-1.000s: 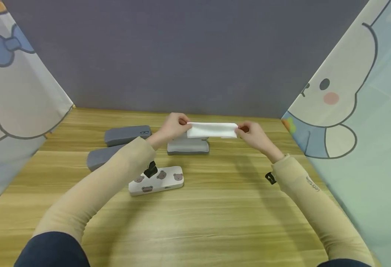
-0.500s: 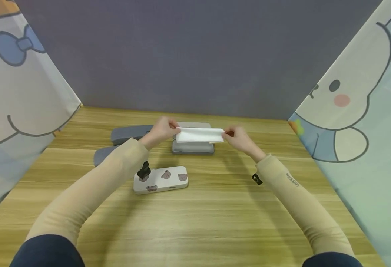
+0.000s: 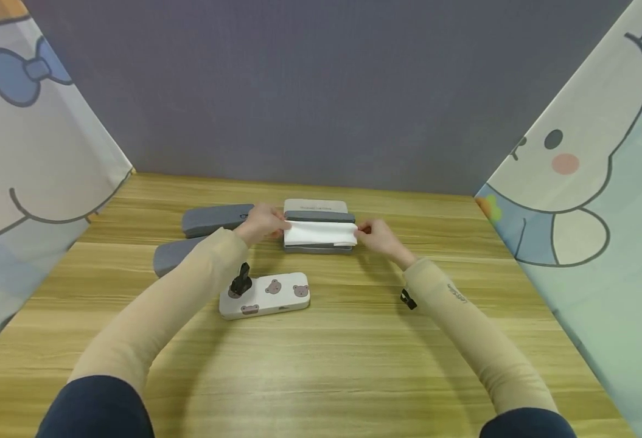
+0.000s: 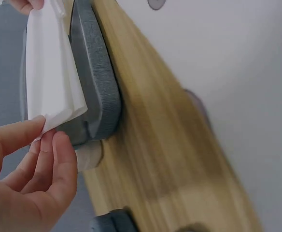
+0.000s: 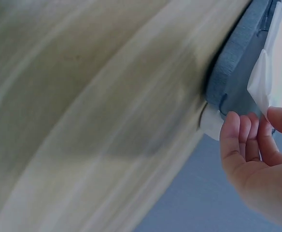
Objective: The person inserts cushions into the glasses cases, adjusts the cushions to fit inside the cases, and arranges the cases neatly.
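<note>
A folded white cloth [image 3: 321,233] is stretched lengthwise between my two hands, over an open grey glasses case [image 3: 319,249]. My left hand [image 3: 264,222] pinches one end between thumb and fingers, and my right hand [image 3: 381,239] pinches the other. In the left wrist view, the cloth [image 4: 49,67] covers much of the case [image 4: 105,92], whose near wall shows beside it. A loose fold of the cloth [image 5: 261,79] hangs over the case's inside in the right wrist view. Whether the cloth touches the case's bottom, I cannot tell.
Directly behind the open case lies a white case [image 3: 315,205] with small lettering. Two shut grey glasses cases, one at the back [image 3: 213,220] and one nearer [image 3: 175,255], are at the left. A white bear-print case [image 3: 277,295] lies in front. A grey partition [image 3: 321,91] stands behind.
Both hands have brought the cloth left and down, from the right of the open grey case to right over it. The other cases have stayed put on the table.
</note>
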A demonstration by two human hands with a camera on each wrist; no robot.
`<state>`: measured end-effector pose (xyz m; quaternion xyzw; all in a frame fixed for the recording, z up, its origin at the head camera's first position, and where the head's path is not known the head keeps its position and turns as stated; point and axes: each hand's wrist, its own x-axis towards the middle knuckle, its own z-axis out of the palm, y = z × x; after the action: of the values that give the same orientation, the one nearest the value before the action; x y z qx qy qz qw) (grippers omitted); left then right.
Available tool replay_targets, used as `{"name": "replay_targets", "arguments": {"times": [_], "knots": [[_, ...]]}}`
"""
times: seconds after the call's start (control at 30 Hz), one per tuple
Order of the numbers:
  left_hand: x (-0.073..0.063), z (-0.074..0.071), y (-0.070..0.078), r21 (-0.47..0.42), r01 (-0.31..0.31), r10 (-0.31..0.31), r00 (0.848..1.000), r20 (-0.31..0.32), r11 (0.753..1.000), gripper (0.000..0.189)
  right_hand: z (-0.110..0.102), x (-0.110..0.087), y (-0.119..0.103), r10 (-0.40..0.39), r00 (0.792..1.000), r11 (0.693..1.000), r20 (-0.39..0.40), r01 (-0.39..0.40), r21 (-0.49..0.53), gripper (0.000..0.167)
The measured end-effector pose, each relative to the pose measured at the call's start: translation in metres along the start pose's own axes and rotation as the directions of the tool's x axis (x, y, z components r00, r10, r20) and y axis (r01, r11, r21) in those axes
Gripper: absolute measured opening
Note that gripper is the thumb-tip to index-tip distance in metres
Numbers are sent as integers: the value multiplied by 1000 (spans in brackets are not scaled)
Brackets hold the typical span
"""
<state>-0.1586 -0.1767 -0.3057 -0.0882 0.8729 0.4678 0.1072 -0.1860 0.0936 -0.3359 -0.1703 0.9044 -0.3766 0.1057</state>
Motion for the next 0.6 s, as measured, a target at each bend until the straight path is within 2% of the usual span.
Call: {"name": "replay_targets", "arguments": {"times": [0.1,0.23,0.43,0.6], "knots": [[4,1,-4,-65,53,-54,999,-6,996,28,5,1,1,15,1000,1000,-3,-15,-4,36],[7,4,-8,-91,86,-88,996,-20,992,28,11,5,5,19,1000,1000,-21,-19,2,36],[10,7,-9,-115,99,-103,994,-32,988,10,17,9,10,28,999,1000,-37,-27,12,34],[15,8,-10,-85,98,-101,994,-32,992,17,18,11,12,42,999,999,-22,-41,25,36]]}}
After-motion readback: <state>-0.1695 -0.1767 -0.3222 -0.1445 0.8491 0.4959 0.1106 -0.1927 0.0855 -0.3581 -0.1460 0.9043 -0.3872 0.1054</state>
